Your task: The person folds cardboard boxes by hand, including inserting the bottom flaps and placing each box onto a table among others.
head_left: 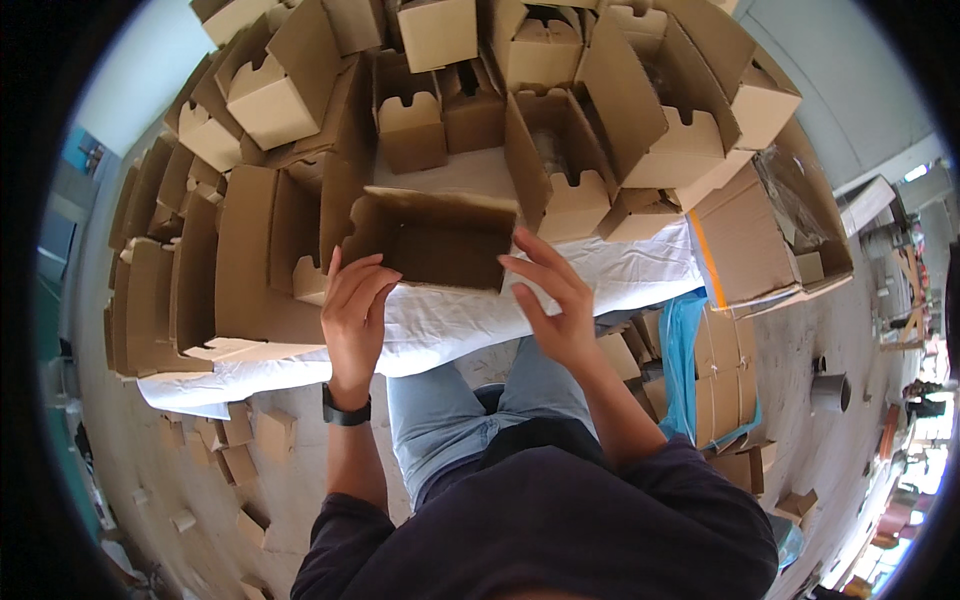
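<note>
In front of me an open cardboard box (430, 250) is tilted so that its dark inside faces up toward me. My left hand (352, 310), with a dark band on the wrist, grips its near left corner, fingers curled over the edge; the thumb is hidden. At the box's right end is my right hand (558, 305), its fingers spread and thumb apart. Its fingertips are by the right edge, and whether they press on it I cannot tell. Just beyond the box, more open boxes (408, 130) stand on a white cloth (440, 325).
Open cardboard boxes (245, 255) crowd the left of the table, and others are stacked at the back. A large carton (745, 235) stands at right. Beneath it, cartons (725, 370) sit by blue plastic (680, 350). Small boxes (277, 433) lie on the floor.
</note>
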{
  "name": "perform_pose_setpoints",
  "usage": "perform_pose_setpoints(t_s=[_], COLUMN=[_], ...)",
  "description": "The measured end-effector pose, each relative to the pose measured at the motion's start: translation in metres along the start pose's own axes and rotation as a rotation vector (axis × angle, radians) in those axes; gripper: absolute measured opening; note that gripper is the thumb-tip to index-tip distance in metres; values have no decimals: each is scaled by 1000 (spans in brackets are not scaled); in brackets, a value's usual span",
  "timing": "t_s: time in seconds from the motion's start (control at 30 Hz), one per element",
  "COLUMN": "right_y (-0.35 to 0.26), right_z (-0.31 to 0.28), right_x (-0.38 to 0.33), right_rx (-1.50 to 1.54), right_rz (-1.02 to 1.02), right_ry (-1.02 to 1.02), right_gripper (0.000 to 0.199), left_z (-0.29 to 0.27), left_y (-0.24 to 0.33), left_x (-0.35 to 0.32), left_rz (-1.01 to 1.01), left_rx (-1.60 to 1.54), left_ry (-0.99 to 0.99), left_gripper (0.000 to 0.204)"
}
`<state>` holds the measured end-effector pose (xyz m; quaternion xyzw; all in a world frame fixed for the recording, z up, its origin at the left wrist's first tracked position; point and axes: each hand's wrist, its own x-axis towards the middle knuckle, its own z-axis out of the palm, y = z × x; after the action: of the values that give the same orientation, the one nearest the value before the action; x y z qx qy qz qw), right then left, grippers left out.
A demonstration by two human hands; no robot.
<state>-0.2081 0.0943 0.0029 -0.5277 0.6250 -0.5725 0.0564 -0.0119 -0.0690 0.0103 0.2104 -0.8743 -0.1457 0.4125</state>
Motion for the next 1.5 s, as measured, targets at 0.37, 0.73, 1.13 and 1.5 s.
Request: perform_pose_setpoints(t_s=[0.37, 0.73, 1.13, 1.5], right_y=[17, 16, -13, -20], right_z=[6, 12, 34, 38], right_x=[-4, -5, -24, -25], right_rx=[179, 293, 212, 310], right_rz=[132, 206, 283, 349], right_ry=[-45, 4, -229, -253], right_gripper=[58, 55, 69, 69], left_z=[15, 47, 30, 32], left_y=[34, 67, 44, 43], left_x=[-19, -90, -71, -81], left_rz=[-245, -500, -607, -616], left_rx=[-28, -467, -776, -701], left_ry=[179, -80, -105, -138], left_gripper=[46, 98, 116, 113])
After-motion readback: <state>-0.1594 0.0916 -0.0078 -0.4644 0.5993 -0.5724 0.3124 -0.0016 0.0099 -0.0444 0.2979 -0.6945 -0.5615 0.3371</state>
